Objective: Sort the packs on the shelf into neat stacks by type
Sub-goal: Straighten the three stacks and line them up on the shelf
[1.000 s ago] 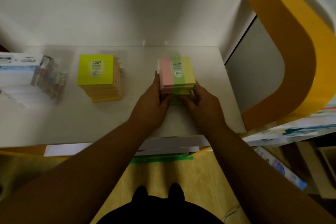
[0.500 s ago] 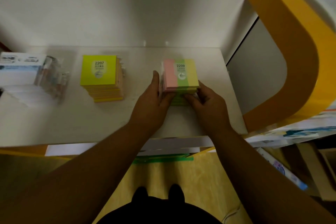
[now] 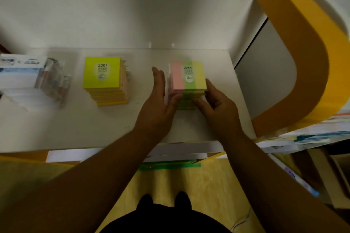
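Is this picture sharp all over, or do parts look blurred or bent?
Head view: dim, soft light; the label on the 2209 stack reads clearly; the clear packs at far left smear into blur; the wide lens stretches the forearms toward the bottom corners.

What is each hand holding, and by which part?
The striped stack: the left hand presses flat against its left side, the right hand grips its near right corner.

Dim, flat indoor light, soft shadows, blurred clear packs (image 3: 51, 79) at left, wide-angle bending at edges.
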Demonstrator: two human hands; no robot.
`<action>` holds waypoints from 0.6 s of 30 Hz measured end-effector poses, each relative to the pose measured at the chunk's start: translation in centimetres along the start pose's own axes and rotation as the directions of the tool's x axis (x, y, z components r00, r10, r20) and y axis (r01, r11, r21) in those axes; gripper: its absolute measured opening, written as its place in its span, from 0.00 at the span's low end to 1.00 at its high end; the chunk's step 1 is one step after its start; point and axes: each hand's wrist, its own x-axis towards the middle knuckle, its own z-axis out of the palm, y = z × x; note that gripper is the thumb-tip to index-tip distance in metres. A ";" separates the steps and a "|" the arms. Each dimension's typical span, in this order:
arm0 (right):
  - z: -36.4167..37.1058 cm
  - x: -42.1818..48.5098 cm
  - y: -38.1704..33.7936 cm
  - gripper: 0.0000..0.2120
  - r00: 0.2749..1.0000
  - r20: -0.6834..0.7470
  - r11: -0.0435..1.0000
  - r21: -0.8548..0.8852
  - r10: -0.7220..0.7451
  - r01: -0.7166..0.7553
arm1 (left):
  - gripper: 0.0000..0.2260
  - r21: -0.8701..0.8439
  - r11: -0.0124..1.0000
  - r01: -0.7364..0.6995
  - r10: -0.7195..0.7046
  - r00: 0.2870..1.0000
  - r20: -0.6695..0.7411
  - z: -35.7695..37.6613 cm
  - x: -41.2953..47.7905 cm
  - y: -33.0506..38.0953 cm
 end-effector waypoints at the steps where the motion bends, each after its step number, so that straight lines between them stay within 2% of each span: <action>1: 0.0 0.1 -0.2 0.30 1.000 -0.023 1.000 -0.017 -0.009 0.009 | 0.35 0.035 0.999 0.006 -0.006 1.000 0.001 0.0 0.1 0.1; 4: 0.3 0.5 -1.0 0.24 0.997 -0.061 0.998 -0.038 -0.053 0.051 | 0.29 0.138 0.990 0.027 -0.022 0.999 -0.039 0.0 0.4 0.3; 8: 0.7 0.7 -1.3 0.21 0.992 -0.107 0.998 -0.024 -0.060 0.058 | 0.26 0.141 0.990 0.009 0.002 0.997 -0.075 0.1 0.5 0.3; 12: 0.3 0.5 -1.3 0.27 0.995 -0.100 0.998 0.059 -0.023 0.029 | 0.33 0.043 0.997 -0.067 0.069 0.996 -0.049 -0.4 0.7 0.1; 15: 0.3 0.8 -1.4 0.34 0.997 -0.082 0.987 0.156 -0.016 0.029 | 0.33 0.016 0.992 -0.124 0.124 0.992 0.006 -0.9 1.3 0.4; 18: 0.6 1.6 -1.3 0.33 0.993 -0.078 0.994 0.050 -0.089 0.093 | 0.29 0.074 0.979 -0.191 0.187 0.981 0.059 -0.8 1.8 0.7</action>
